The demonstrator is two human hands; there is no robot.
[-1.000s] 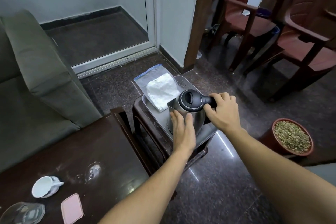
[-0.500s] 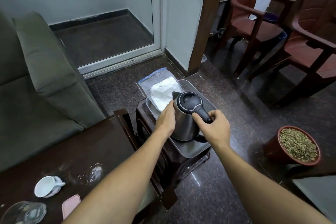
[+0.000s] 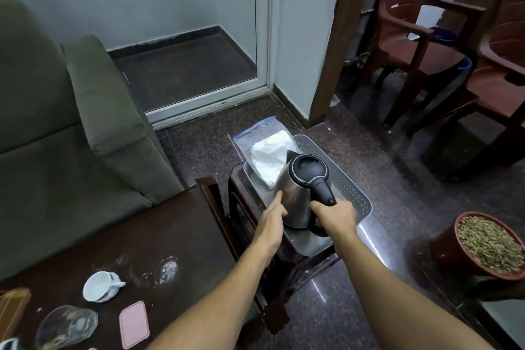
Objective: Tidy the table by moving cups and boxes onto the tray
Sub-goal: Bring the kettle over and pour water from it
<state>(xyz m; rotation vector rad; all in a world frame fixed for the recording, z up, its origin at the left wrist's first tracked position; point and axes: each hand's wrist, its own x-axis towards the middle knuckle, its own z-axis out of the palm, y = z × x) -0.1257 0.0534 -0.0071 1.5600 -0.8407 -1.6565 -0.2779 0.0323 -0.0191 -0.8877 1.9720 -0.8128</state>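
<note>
A steel kettle [image 3: 295,196] with a black lid stands on the grey tray [image 3: 352,193], which rests on a small dark stool. My right hand [image 3: 336,214] is closed around the kettle's black handle. My left hand [image 3: 272,214] lies flat against the kettle's left side, fingers extended. A clear bag of white powder [image 3: 268,159] lies at the tray's far end. On the dark wooden table [image 3: 113,241] at lower left a white cup [image 3: 99,287] lies on its side, near a pink box [image 3: 134,324] and an overturned glass [image 3: 66,327].
A green sofa [image 3: 56,128] stands to the left behind the table. Two brown plastic chairs [image 3: 420,45] are at the back right. A red pot filled with pebbles [image 3: 491,244] sits on the floor to the right. A wooden box corner [image 3: 12,310] shows at far left.
The kettle turned on the tray so its handle points toward me. My left hand slid from the kettle's front to its left side. My right hand stayed on the handle.
</note>
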